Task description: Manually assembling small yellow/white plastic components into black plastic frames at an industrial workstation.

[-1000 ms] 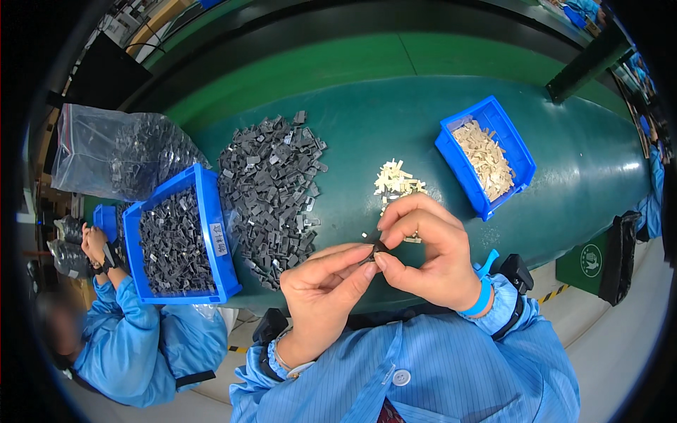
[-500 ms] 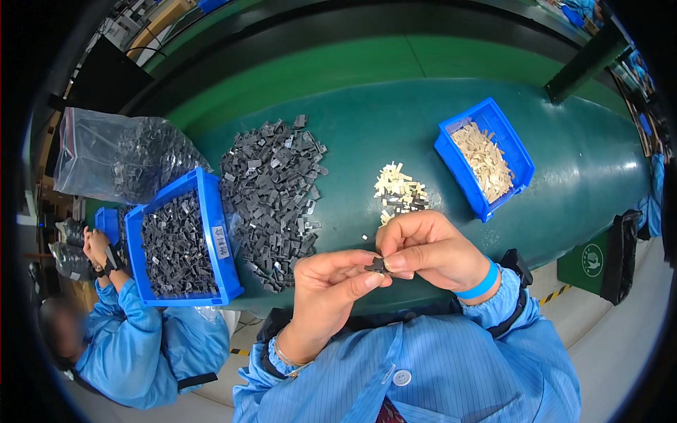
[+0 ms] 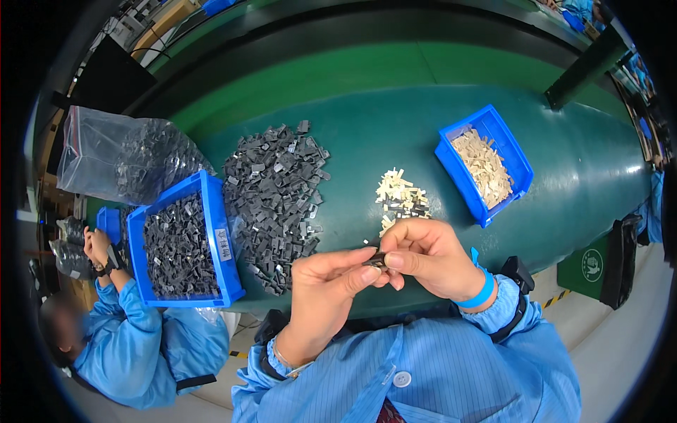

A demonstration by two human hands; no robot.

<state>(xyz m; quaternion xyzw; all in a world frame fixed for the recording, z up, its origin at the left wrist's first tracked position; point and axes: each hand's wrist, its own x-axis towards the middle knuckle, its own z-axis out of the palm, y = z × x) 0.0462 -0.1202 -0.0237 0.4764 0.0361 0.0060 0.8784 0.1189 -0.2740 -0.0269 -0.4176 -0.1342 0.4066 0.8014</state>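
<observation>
Close to the table's near edge, a small black plastic part (image 3: 377,259) is pinched between both hands. My left hand (image 3: 326,282) closes on its left end with thumb and forefinger. At its right end, the thumb and bent forefinger of my right hand (image 3: 430,257) press together; fingertips cover much of the part. Beyond the hands lies a small pile of cream-coloured strips (image 3: 398,192), with a few dark pieces at its near side. To the left spreads a large heap of black plastic parts (image 3: 275,190).
A blue bin (image 3: 520,168) of beige strips stands at the right. On the left are a blue bin (image 3: 224,247) full of black parts and a clear plastic bag (image 3: 99,155) of dark parts. Past them sits a co-worker (image 3: 127,338) in blue. The green tabletop (image 3: 367,127) has a curved-looking edge.
Both hands stay together at the same spot. The fingers have shifted slightly around the black part, which shows at a different angle. The view has tipped a little.
</observation>
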